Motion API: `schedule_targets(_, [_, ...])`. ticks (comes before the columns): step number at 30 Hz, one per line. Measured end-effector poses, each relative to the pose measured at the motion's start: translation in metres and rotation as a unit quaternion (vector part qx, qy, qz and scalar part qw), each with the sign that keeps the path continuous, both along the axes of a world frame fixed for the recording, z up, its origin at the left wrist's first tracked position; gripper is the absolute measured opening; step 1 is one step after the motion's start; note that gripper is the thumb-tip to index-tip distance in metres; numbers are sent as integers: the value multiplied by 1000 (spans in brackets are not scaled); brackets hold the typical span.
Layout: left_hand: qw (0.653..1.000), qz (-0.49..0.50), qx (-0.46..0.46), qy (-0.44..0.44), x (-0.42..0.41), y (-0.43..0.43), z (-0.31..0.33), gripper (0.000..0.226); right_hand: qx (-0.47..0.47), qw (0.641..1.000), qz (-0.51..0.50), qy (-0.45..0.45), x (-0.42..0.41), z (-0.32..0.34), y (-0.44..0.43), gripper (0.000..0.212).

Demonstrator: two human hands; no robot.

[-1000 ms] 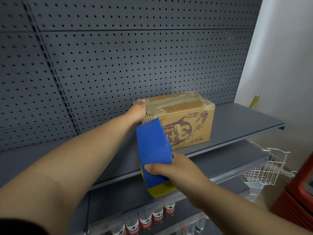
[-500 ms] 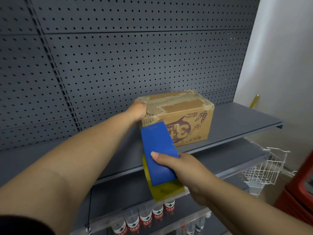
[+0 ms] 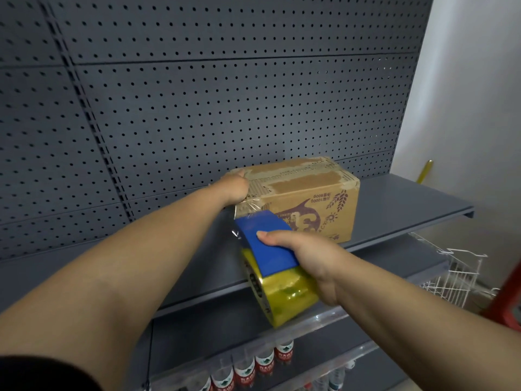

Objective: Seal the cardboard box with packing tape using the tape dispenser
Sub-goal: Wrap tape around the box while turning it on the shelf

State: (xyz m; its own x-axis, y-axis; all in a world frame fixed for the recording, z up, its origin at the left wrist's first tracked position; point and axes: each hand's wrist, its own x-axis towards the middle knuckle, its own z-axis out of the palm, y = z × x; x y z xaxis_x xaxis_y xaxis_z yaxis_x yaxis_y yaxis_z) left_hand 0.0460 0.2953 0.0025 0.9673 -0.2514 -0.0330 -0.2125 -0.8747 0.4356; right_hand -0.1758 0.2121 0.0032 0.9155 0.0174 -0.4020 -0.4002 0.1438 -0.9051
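The left hand [image 3: 235, 187] reaches forward and presses on the left end of the brown printed cardboard box [image 3: 307, 201]; its fingers are hidden behind the box corner, so I cannot tell how far this grip is closed. The box stands on the grey metal shelf [image 3: 408, 204], in front of the grey perforated back panel [image 3: 197, 108], with old torn tape marks on its top. At 5 o'clock from the box, the right hand [image 3: 313, 258] has its grip closed around the blue tape dispenser [image 3: 267, 241] with a yellowish roll of packing tape [image 3: 284, 294]. A clear strip of tape [image 3: 245, 211] stretches from the dispenser to the near left corner of the box. At 4 o'clock from the right hand hangs a white wire basket [image 3: 456, 277].
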Motion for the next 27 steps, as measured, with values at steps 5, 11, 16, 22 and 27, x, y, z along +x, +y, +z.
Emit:
schedule_targets(5, [998,13,66,2,-6,-1,4,59,1,1000,4,1,4,-1,6,37])
schedule_targets(11, [996,14,81,-17,-2,-1,1,58,-9,1000,11,-5,9,0,4,38])
schedule_targets(16, [995,22,98,-25,-4,-3,3,55,-9,999,32,12,12,3,6,42])
schedule_targets(22, [994,28,100,-26,-12,-2,4,57,-26,998,47,37,18,16,-1,28])
schedule_targets(27, [993,34,113,-22,-17,-3,8,61,-37,998,29,38,27,18,14,29])
